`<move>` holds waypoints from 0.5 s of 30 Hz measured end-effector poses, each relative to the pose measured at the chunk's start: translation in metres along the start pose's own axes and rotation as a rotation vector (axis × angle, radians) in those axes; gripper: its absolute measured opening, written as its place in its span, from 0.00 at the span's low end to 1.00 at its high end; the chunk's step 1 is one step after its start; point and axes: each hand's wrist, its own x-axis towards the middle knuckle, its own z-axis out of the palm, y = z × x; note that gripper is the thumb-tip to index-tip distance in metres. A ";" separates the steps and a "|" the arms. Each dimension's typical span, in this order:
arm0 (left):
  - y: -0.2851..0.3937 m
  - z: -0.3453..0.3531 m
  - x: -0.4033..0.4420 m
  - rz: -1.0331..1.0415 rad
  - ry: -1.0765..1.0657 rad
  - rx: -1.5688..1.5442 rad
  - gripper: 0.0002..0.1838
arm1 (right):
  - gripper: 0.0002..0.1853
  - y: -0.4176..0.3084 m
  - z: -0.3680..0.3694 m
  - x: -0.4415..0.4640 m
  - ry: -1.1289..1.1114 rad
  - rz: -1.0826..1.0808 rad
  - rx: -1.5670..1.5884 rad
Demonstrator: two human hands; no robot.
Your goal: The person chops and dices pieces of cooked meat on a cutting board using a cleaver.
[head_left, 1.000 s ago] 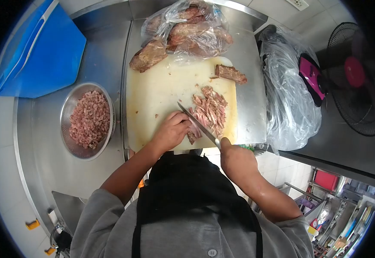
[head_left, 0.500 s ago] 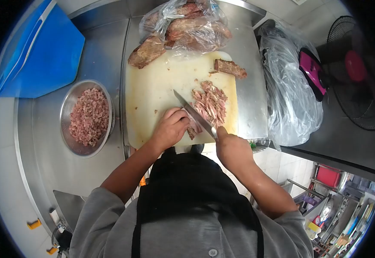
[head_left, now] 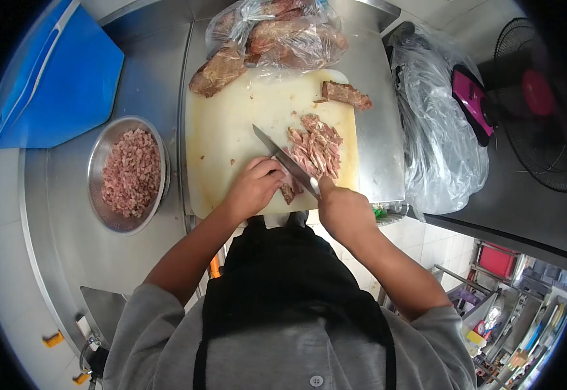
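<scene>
My right hand (head_left: 344, 212) is closed around the handle of a kitchen knife (head_left: 282, 155), whose blade points up and to the left across the board. With bent fingers, my left hand (head_left: 252, 186) presses a piece of cooked meat (head_left: 288, 193) at the near edge of the cutting board (head_left: 215, 133); the fingertips sit close beside the blade and partly hide the meat. Just right of the blade lies a pile of sliced meat strips (head_left: 316, 146). A larger meat chunk (head_left: 346, 95) rests at the board's far right corner.
Large meat pieces in a clear plastic bag (head_left: 283, 42) lie behind the board, with another chunk (head_left: 218, 71) beside them. On the left stand a metal colander (head_left: 161, 188) of diced meat and a blue container (head_left: 79, 84). Plastic bags (head_left: 436, 143) and a fan (head_left: 537, 97) are right.
My right hand has pushed the knife slightly forward and to the left. My left hand stays on the meat. The whole view has shifted a little.
</scene>
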 end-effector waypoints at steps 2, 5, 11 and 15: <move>-0.001 0.003 -0.002 0.002 0.013 0.005 0.13 | 0.09 -0.001 -0.011 -0.019 -0.030 0.040 -0.017; -0.002 0.006 0.000 -0.001 0.022 -0.005 0.13 | 0.07 0.002 -0.011 -0.032 -0.076 0.053 -0.045; -0.004 0.006 0.001 0.002 0.054 -0.025 0.12 | 0.06 0.002 0.034 0.000 0.070 0.019 0.022; -0.003 0.008 -0.003 0.041 0.058 0.011 0.11 | 0.07 0.002 0.026 0.002 0.028 0.010 0.042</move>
